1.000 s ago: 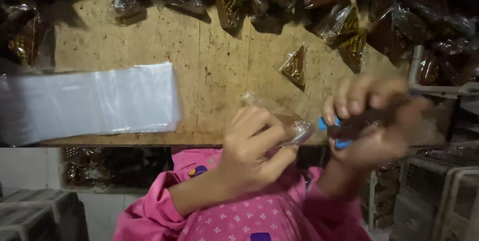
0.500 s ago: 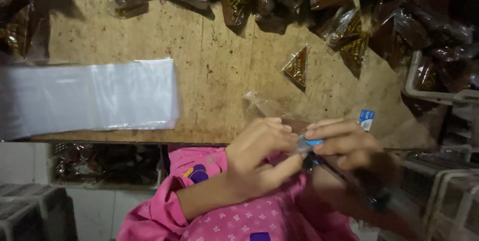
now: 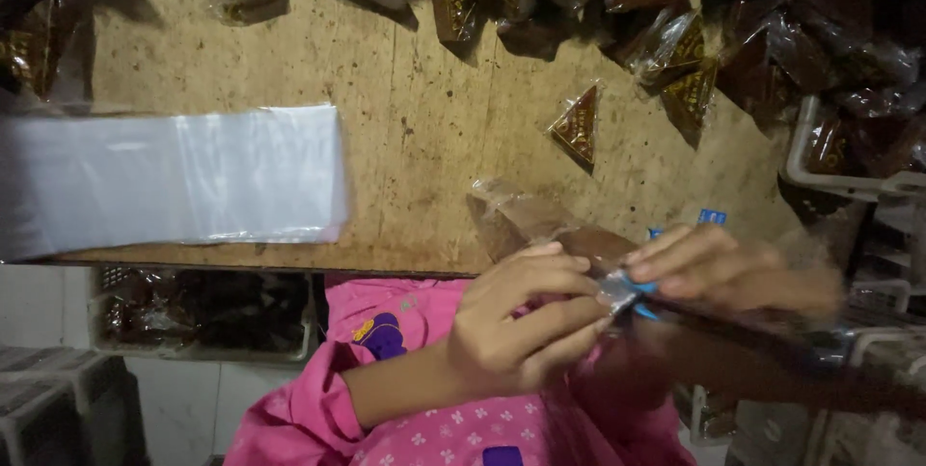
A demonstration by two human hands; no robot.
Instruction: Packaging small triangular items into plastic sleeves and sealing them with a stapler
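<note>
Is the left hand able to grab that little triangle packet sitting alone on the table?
Probably not right now: the left hand is pinching a clear bag with the right hand. The table toward the triangle packet looks bare.

Right hand (image 3: 733, 273): I see it motion-blurred, its wrist smeared.
Clear packet (image 3: 540, 225): my fingers (image 3: 540, 302) cover its neck.
Bag stack (image 3: 174, 181): cut by left edge.

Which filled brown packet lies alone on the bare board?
The small triangular packet, just below the heap of packets along the far edge; bare wooden board surrounds it.
</note>
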